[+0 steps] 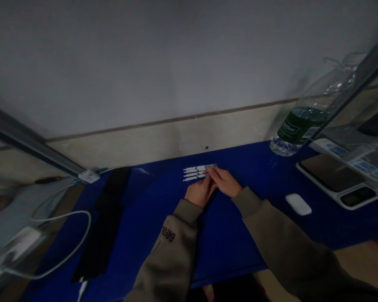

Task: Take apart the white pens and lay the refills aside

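Observation:
Several white pens [194, 169] lie side by side in a row on the blue tabletop [164, 201], their right ends partly covered by my fingers. My left hand [198, 193] rests just in front of them, its fingers closed and reaching toward the right. From the right, my right hand [226, 181] meets it, fingers pressed together at the right ends of the pens. Fingertips of both hands touch or overlap here. A small pinkish-red patch shows between the hands; what it belongs to, and what the fingers grip, is hidden.
On the right are a white mouse-shaped object [298, 204], a white device with a dark top [334, 176] and a large clear bottle [297, 126] with a green label. To the left lie a long black object [103, 230] and a white cable [82, 214]. A wall [170, 142] stands behind.

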`<control>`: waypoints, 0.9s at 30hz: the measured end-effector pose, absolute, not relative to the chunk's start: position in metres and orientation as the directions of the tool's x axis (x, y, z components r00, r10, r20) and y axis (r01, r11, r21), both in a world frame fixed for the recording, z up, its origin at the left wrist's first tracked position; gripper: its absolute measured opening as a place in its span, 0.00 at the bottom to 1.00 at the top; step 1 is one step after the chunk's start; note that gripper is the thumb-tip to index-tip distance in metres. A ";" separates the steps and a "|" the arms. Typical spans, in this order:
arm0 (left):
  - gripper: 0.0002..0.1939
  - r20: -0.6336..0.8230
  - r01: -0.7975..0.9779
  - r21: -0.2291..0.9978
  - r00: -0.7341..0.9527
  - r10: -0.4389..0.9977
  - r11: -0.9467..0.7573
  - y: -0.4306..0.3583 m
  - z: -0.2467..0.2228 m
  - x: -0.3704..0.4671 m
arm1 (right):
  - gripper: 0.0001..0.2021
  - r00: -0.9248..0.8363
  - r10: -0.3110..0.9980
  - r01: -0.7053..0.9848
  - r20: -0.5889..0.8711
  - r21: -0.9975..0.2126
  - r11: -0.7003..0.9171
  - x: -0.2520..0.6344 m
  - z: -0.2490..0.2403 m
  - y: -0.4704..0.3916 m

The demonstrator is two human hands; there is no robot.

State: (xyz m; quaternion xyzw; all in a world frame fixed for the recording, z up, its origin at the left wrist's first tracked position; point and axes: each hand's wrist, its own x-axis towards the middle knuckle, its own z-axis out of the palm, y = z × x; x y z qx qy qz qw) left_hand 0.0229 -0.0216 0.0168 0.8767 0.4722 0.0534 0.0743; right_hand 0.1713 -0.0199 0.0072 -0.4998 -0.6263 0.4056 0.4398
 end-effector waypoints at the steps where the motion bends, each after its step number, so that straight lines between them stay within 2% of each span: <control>1: 0.23 0.045 0.813 0.200 0.549 0.834 -0.546 -0.022 0.017 0.023 | 0.25 -0.116 0.981 0.258 0.154 -0.949 0.179 0.170 0.007 -0.021; 4: 0.20 0.108 0.784 0.256 0.558 0.823 -0.565 -0.022 0.020 0.022 | 0.25 -0.093 0.983 0.175 0.160 -0.969 0.174 0.168 0.007 -0.022; 9: 0.19 0.134 0.799 0.293 0.509 0.850 -0.525 -0.017 0.022 0.016 | 0.24 -0.081 0.992 0.058 0.098 -0.993 0.103 0.170 0.009 -0.021; 13: 0.21 0.128 0.862 0.245 0.426 0.896 -0.444 -0.013 0.022 0.013 | 0.18 -0.152 0.983 -0.007 0.108 -0.994 0.108 0.173 0.007 -0.017; 17: 0.22 0.095 0.904 0.186 0.374 0.923 -0.386 -0.014 0.022 0.014 | 0.16 -0.190 0.977 -0.098 0.101 -0.992 0.084 0.173 0.002 -0.013; 21: 0.25 0.053 0.923 0.153 0.350 0.935 -0.354 -0.016 0.024 0.014 | 0.16 -0.262 0.961 -0.111 0.091 -0.992 0.064 0.174 0.001 -0.012; 27: 0.27 0.056 0.942 0.170 0.285 0.957 -0.291 -0.013 0.025 0.011 | 0.14 -0.343 0.933 -0.076 0.108 -0.993 0.087 0.173 0.001 -0.014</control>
